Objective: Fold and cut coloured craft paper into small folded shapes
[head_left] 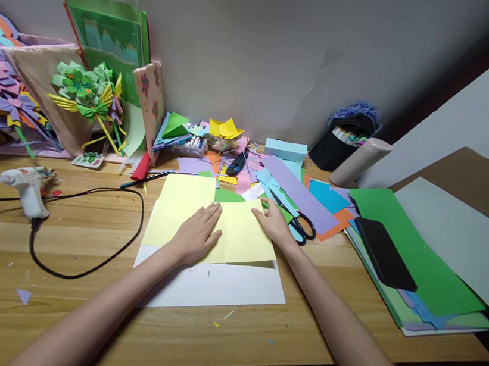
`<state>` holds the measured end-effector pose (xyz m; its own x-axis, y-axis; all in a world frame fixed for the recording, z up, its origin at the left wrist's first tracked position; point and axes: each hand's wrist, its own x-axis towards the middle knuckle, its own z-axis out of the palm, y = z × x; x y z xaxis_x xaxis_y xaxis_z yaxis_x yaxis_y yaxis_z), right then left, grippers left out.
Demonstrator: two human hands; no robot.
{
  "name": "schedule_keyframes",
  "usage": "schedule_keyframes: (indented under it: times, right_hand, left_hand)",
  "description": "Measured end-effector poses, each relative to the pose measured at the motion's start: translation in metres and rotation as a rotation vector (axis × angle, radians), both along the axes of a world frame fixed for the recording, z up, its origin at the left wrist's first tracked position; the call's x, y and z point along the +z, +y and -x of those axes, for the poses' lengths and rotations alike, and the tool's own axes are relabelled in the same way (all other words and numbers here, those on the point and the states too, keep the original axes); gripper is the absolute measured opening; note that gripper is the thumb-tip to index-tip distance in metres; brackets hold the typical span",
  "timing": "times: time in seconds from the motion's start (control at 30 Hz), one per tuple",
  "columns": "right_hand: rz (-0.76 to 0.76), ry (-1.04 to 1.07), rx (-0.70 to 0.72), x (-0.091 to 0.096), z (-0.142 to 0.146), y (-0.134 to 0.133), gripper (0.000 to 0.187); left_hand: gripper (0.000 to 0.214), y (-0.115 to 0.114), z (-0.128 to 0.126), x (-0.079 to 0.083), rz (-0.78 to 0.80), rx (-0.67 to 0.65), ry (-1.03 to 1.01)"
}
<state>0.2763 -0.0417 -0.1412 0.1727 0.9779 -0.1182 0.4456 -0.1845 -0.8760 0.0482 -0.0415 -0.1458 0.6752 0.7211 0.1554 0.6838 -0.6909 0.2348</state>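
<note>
A pale yellow sheet of paper (237, 236) with visible crease lines lies over a white sheet (221, 291) on the wooden table. My left hand (196, 234) rests flat on the yellow paper, fingers stretched out and holding nothing. At the paper's upper right corner is my right hand (272, 221), its thumb on top and its fingers curled at the edge, gripping it. The paper's lower right edge lifts slightly off the white sheet. Another pale yellow piece (190, 186) shows behind its upper left edge. Black-handled scissors (302, 223) lie just right of my right hand.
On the left stands a white glue gun (29, 191), its black cable (140, 223) looping across the table. Paper scraps and a utility knife (237, 163) lie at the back. A phone (384, 252) rests on stacked coloured paper (431, 273) at right. Paper flowers (81, 83) stand back left.
</note>
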Motion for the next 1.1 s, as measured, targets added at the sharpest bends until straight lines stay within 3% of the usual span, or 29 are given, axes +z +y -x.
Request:
schedule_keyframes:
  times: [0.2,0.67,0.83,1.1]
  right_hand:
    - [0.005,-0.166,-0.053,-0.003,0.000,-0.004,0.041]
    - [0.058,0.172,-0.028,0.002,0.004,-0.038,0.047]
    - [0.031,0.332,0.092,0.005,0.006,-0.047,0.050]
    - [0.010,0.232,0.060,-0.003,0.003,-0.031,0.042]
  left_hand:
    - [0.056,0.001,-0.002,-0.006,0.018,0.021,0.056]
    - [0.055,-0.001,-0.002,-0.004,0.012,0.023,0.042]
    - [0.056,0.000,-0.002,-0.004,0.018,0.031,0.040]
    - [0.052,-0.008,-0.001,0.002,0.015,0.016,0.029]
